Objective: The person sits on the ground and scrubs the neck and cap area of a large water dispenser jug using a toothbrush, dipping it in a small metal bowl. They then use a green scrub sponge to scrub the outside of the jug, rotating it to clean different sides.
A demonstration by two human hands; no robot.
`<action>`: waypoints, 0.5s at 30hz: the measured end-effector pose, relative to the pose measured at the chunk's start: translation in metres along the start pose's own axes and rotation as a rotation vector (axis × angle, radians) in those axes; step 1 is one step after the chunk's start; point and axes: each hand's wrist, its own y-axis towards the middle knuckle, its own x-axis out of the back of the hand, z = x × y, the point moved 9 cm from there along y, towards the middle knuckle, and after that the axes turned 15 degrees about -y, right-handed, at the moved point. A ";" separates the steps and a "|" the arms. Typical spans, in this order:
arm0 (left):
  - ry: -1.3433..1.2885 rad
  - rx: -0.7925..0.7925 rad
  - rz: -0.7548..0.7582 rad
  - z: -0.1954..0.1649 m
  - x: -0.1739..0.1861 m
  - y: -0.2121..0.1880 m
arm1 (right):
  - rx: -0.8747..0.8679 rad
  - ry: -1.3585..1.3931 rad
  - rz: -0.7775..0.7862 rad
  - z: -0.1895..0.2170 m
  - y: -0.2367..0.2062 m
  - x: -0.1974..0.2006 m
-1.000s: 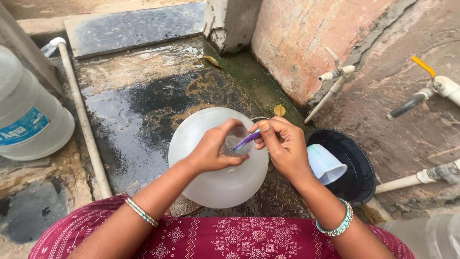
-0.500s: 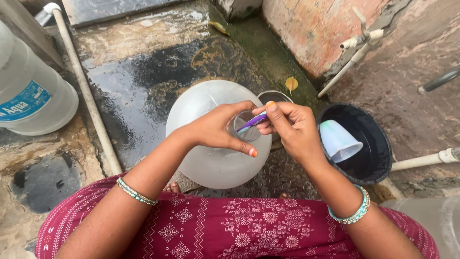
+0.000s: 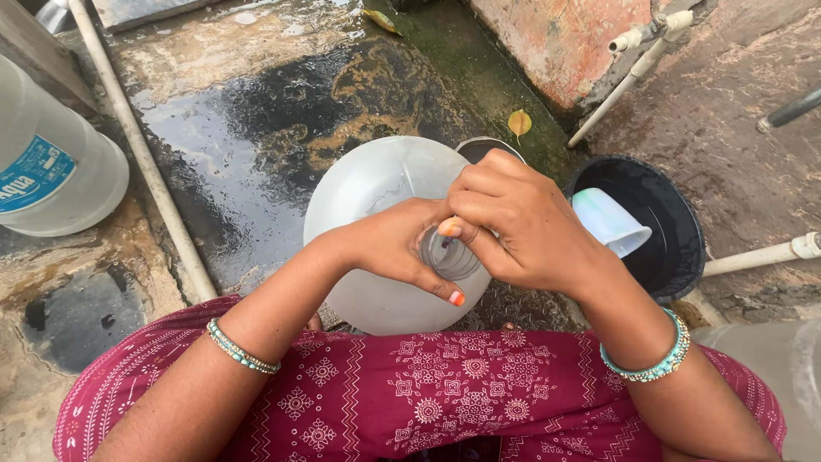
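A large translucent white water jug (image 3: pixel 376 184) stands on the wet floor in front of me, seen from above. My left hand (image 3: pixel 398 248) is wrapped around its ribbed neck (image 3: pixel 451 261). My right hand (image 3: pixel 522 227) lies over the jug's mouth, thumb and fingers pinched together at the opening. Only a sliver of a small purple piece (image 3: pixel 445 244) shows under the thumb. Both wrists wear teal bangles. My lap in a maroon patterned dress (image 3: pixel 410 402) is just below the jug.
A black basin (image 3: pixel 680 257) at the right holds a pale blue cup (image 3: pixel 609 222). A second water jug (image 3: pixel 51 167) lies at the left beside a white pipe (image 3: pixel 141 154). More white pipes (image 3: pixel 761 255) and a red wall (image 3: pixel 564 43) border the right. A yellow leaf (image 3: pixel 518 122) lies on the wet slab.
My right hand has closed in over the jug's mouth, and the purple piece that stuck out between my fingers is now almost hidden. The view has tipped down, closer to the jug.
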 end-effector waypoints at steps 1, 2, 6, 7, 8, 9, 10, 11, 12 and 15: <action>-0.002 0.010 -0.001 0.001 0.000 0.000 | -0.015 -0.018 -0.004 0.000 0.000 0.000; -0.003 0.021 -0.002 0.001 0.000 0.000 | -0.043 0.006 0.002 -0.002 -0.002 -0.002; 0.026 0.128 -0.011 0.011 0.001 -0.001 | -0.228 0.175 0.002 -0.022 -0.010 -0.020; 0.027 0.114 -0.020 0.009 0.003 0.000 | -0.292 0.233 -0.003 -0.028 -0.013 -0.026; 0.029 0.099 -0.030 0.008 0.005 0.001 | -0.369 0.276 -0.033 -0.035 -0.017 -0.030; 0.030 0.083 -0.039 0.007 0.008 0.002 | -0.446 0.319 -0.063 -0.041 -0.021 -0.034; 0.008 0.050 -0.050 0.003 0.011 0.001 | -0.523 0.362 -0.093 -0.047 -0.025 -0.038; -0.015 0.017 -0.060 0.000 0.014 0.000 | -0.567 0.448 -0.136 -0.050 -0.027 -0.042; -0.037 -0.016 -0.069 -0.003 0.016 -0.001 | -0.612 0.535 -0.180 -0.053 -0.029 -0.045; -0.051 -0.083 -0.121 -0.010 0.025 -0.004 | -0.651 0.623 -0.232 -0.058 -0.029 -0.048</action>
